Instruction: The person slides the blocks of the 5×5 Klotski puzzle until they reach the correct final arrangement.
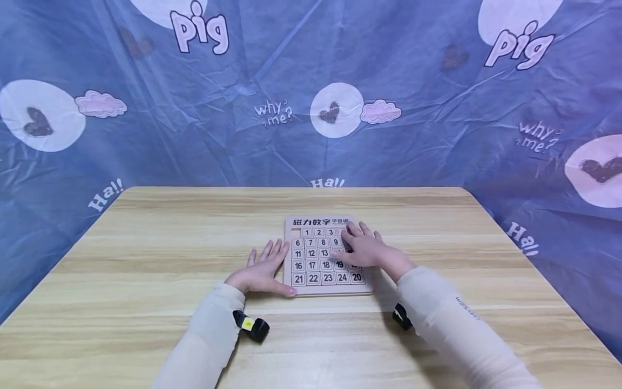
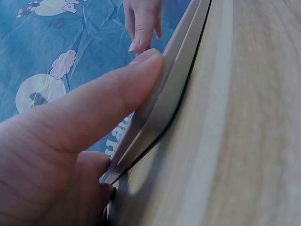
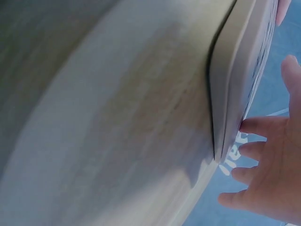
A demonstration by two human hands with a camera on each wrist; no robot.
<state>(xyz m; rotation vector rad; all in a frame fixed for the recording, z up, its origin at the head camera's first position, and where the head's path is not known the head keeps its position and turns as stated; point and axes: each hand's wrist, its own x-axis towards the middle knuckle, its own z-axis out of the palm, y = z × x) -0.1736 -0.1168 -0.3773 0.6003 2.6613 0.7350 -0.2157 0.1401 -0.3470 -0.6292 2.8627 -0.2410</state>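
Note:
A light number sliding puzzle [image 1: 328, 272] lies flat on the wooden table, its tiles in rows and a vacant slot at the top left corner. My left hand [image 1: 264, 271] is at its left side, fingers spread along the edge. The left thumb [image 2: 134, 77] rests on the frame's near left corner. Over the right part of the board is my right hand [image 1: 366, 249], fingers spread and mostly straight, hiding several tiles. In the right wrist view one finger [image 3: 263, 126] meets the board's edge; whether it presses a tile is hidden.
The wooden table [image 1: 146, 259] extends around the puzzle on all sides. Behind its far edge hangs a blue printed cloth [image 1: 233, 140]. Black wrist cameras sit on both sleeves, the left camera [image 1: 257, 328] close above the tabletop.

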